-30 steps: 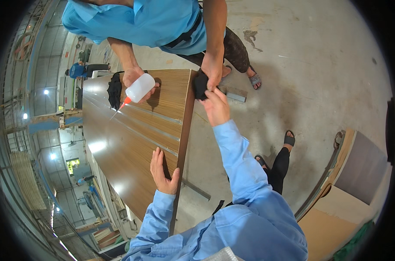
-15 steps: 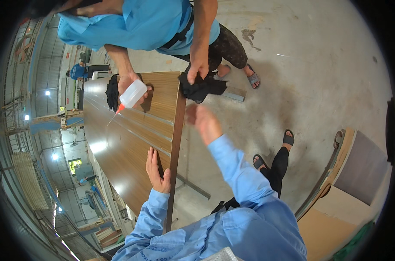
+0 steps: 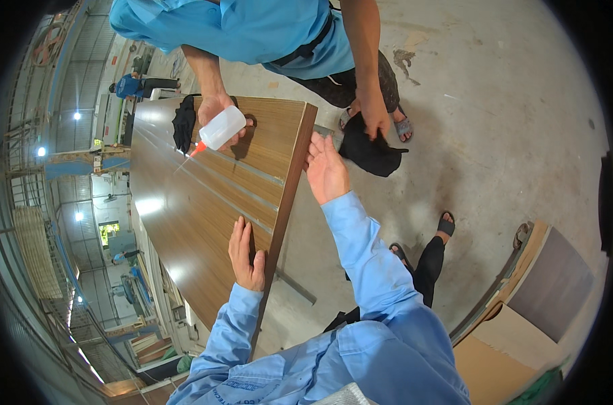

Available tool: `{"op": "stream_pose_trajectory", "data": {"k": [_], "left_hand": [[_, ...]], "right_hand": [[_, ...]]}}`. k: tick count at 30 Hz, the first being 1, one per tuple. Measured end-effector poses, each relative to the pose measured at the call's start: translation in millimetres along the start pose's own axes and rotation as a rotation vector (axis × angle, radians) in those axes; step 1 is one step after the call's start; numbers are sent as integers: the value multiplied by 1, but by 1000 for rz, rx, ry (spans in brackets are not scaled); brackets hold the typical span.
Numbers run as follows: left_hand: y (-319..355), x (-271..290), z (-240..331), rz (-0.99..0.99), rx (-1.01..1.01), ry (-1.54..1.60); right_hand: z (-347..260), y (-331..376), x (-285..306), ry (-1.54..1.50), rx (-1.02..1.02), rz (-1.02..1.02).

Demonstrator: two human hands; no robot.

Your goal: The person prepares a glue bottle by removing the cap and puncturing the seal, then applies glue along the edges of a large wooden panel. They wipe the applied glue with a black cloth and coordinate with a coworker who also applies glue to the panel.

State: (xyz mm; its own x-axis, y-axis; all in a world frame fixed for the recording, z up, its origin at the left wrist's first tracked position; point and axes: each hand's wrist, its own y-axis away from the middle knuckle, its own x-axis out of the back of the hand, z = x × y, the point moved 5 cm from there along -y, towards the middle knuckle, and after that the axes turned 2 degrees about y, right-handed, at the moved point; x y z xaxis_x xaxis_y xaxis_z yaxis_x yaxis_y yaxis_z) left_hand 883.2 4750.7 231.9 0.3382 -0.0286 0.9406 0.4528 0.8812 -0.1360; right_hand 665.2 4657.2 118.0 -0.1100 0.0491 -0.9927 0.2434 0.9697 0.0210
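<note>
Since the earlier frame, a co-worker's hand (image 3: 374,116) has carried the black cloth (image 3: 372,152) off the corner of the wood-grain panel (image 3: 195,236). The panel's glossy, pale-striped top lies under the left hand (image 3: 247,258), fingers together, thumb apart; the right hand (image 3: 328,174), fingers loosely curled, is beside its edge. A white bottle (image 3: 223,128) tilts above; around are concrete floor (image 3: 509,135), boards (image 3: 556,283), lit lamps (image 3: 77,116).

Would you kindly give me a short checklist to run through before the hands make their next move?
1. Left hand resting on the brown panel: ok.
2. Right hand open, holding nothing: ok.
3. Right hand touching the panel's side: cannot tell.
4. White bottle held by the co-worker's hand: ok.
5. Panel top free of loose items: not ok; a black cloth lies there.
</note>
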Motion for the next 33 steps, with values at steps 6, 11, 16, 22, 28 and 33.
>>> {"op": "stream_pose_trajectory", "data": {"k": [6,11,16,22,28,33], "left_hand": [[0,1,-2,4,-27,-7],[1,-1,-4,16,-46,-8],[9,12,-14,289,22,272],[6,10,-42,428,90,424],[-2,-17,-51,387,383,1283],[-8,-27,7,139,542,1809]], "right_hand": [[23,35,43,32,-46,252],[1,82,116,475,-181,617],[-43,108,156,492,-123,678],[-81,154,170,634,-150,645],[-126,203,146,933,-206,728],[-119,203,47,1328,-151,465]]}}
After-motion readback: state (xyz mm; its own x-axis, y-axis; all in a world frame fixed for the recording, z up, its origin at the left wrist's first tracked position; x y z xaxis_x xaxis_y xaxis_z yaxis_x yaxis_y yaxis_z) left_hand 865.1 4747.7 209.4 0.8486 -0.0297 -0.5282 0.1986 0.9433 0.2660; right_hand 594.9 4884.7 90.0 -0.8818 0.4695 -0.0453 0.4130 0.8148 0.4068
